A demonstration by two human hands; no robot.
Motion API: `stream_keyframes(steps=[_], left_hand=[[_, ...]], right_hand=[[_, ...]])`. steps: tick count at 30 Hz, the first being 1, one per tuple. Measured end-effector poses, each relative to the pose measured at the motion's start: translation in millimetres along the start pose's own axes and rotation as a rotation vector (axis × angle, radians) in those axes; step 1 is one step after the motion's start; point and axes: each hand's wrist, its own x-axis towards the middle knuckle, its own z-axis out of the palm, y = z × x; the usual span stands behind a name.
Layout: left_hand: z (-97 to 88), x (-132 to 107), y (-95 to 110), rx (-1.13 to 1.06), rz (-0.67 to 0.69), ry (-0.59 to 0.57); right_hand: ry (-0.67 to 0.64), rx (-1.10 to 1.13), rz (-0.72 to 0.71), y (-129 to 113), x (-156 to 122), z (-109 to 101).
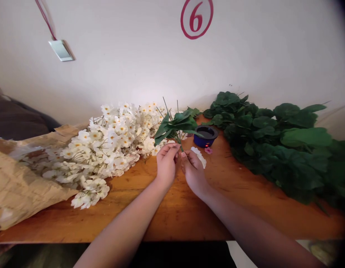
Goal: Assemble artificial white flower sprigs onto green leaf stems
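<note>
My left hand [167,164] pinches the thin green stem of an artificial leaf sprig [176,124], whose dark leaves and bare wires rise above my fingers. My right hand [193,172] meets the lower stem with its fingertips. Just beyond those fingers lies a curved white artificial flower piece [199,156]; I cannot tell whether it touches my hand. A large heap of white artificial blossoms [111,147] spreads to the left of my hands. A bigger pile of dark green artificial leaves [273,141] fills the right side.
The orange-brown wooden table [178,219] carries everything. A blue round container [206,137] with a dark top shows a red light, and a small pink flower piece [208,150] lies beside it. Crumpled brown paper [22,182] sits at the left. A white wall stands behind.
</note>
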Motion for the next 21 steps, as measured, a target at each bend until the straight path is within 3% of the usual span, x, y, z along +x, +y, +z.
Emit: stream_keyframes(steps=[10, 15, 21], left_hand=[[-1.7, 9.4, 5.8, -0.033, -0.025, 0.178], [-6.2, 12.3, 5.1, -0.039, -0.027, 0.192], [-10.7, 19.4, 3.6, -0.097, -0.161, 0.178]], right_hand=[[-0.041, 0.031, 0.066, 3.7, -2.5, 2.4], [-0.105, 0.028, 0.062, 3.8, -4.0, 2.3], [-0.123, -0.018, 0.054, 8.4, -3.1, 2.6]])
